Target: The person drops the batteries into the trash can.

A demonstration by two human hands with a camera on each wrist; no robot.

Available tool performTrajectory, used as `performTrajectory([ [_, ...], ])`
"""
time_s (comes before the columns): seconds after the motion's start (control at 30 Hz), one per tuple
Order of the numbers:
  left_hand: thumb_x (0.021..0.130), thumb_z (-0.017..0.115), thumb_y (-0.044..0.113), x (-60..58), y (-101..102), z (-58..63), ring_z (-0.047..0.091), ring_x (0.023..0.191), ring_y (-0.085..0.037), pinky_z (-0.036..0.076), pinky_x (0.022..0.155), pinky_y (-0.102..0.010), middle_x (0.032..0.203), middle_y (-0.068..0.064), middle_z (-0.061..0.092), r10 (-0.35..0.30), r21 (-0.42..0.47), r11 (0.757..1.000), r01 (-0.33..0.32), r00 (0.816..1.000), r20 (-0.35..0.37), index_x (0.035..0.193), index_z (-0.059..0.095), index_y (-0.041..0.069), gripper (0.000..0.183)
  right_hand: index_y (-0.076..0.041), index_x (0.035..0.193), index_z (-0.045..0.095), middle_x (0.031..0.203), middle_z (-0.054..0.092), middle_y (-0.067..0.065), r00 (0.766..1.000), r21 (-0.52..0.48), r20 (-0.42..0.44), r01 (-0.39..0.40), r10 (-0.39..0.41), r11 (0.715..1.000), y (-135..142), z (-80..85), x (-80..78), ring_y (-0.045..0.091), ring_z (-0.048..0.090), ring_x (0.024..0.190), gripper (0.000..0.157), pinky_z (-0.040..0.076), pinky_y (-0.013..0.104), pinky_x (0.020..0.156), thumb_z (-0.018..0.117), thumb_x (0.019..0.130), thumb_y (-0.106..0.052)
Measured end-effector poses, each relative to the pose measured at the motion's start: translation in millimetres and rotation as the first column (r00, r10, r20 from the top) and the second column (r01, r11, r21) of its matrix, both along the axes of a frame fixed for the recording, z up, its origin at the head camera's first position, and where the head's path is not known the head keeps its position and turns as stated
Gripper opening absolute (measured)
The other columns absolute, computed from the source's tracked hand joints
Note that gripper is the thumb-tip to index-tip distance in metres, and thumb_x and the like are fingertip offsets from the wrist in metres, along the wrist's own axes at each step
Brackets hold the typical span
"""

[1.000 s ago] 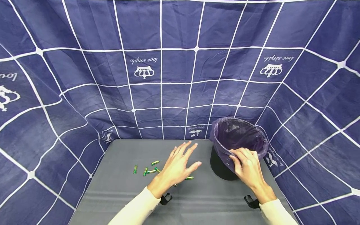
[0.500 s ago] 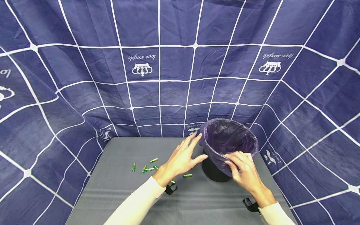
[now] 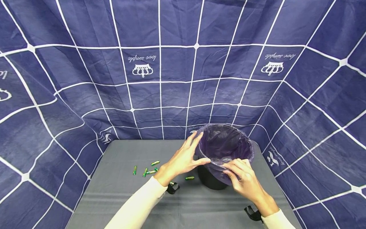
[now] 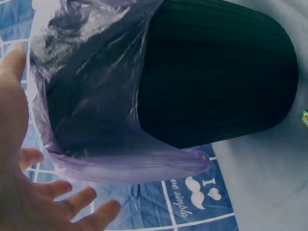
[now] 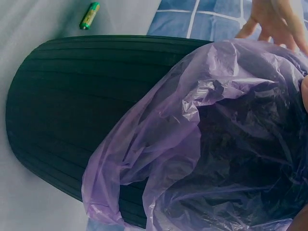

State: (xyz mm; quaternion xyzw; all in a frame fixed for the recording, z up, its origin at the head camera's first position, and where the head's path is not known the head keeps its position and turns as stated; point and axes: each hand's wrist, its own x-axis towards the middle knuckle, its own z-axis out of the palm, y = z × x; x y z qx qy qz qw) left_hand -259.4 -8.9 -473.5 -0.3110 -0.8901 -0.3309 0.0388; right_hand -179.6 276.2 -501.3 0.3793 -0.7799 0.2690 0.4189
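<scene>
A black bin [image 3: 213, 180] stands at the right of the grey table, tilted a little. Its mouth is lined with a thin purple plastic bag [image 3: 226, 144], folded down over the rim. My right hand [image 3: 244, 181] pinches the lined rim at the front, thumb outside. With fingers spread, my left hand [image 3: 183, 160] is held at the left side of the rim; whether it touches the bag I cannot tell. In the left wrist view the bag's overhang [image 4: 96, 96] covers the bin's upper wall. Loose folds of bag [image 5: 178, 130] show in the right wrist view.
Several green and gold batteries [image 3: 135, 170] lie left of the bin, some partly behind the left forearm. One battery [image 3: 190, 178] is close to the bin. A blue white-lined cloth [image 3: 177, 63] encloses the back and sides of the grey table [image 3: 123, 203].
The right hand has drawn the bin leftward, toward the left hand. My left hand, fingers still spread, has shifted slightly right and now reaches the bin's left rim. The batteries stay put.
</scene>
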Motion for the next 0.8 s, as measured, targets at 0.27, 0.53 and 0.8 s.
performTrajectory([
  [0.27, 0.101, 0.089, 0.059, 2.8, -12, -1.7, 0.043, 0.174, -0.047, 0.054, 0.127, -0.068, 0.196, -0.014, 0.022, -0.029, 0.014, 0.999, 0.029, 0.999, 0.021, 0.188, 0.022, 0.023, 0.116, -0.002, 0.111, 0.086, 0.094, 0.079, 0.003, 0.997, -0.015, -0.029, -0.069, 0.069, 0.998, -10, -0.2, 3.0, 0.020, 0.072, 0.086, 0.030, 0.042, 0.039, 0.090, 0.069, 0.118, -0.025],
  [0.53, 0.099, 0.094, 0.051, 5.3, -30, -1.3, 0.049, 0.169, -0.050, 0.052, 0.130, -0.067, 0.193, -0.019, 0.026, -0.048, 0.051, 0.998, 0.047, 0.999, 0.018, 0.187, 0.025, 0.016, 0.117, 0.000, 0.108, 0.086, 0.094, 0.078, 0.005, 0.990, -0.036, -0.042, -0.134, 0.132, 0.990, -24, 0.7, 2.3, 0.020, 0.071, 0.085, 0.027, 0.042, 0.038, 0.089, 0.072, 0.117, -0.021],
  [0.8, 0.097, 0.097, 0.046, 10.3, -45, -1.7, 0.051, 0.168, -0.048, 0.051, 0.132, -0.064, 0.193, -0.019, 0.025, -0.045, 0.083, 0.996, 0.043, 0.999, 0.018, 0.186, 0.026, 0.013, 0.118, -0.001, 0.110, 0.086, 0.095, 0.080, 0.004, 0.986, -0.030, -0.030, -0.163, 0.162, 0.986, -35, -0.9, 1.6, 0.019, 0.073, 0.087, 0.025, 0.042, 0.037, 0.090, 0.072, 0.117, -0.021],
])
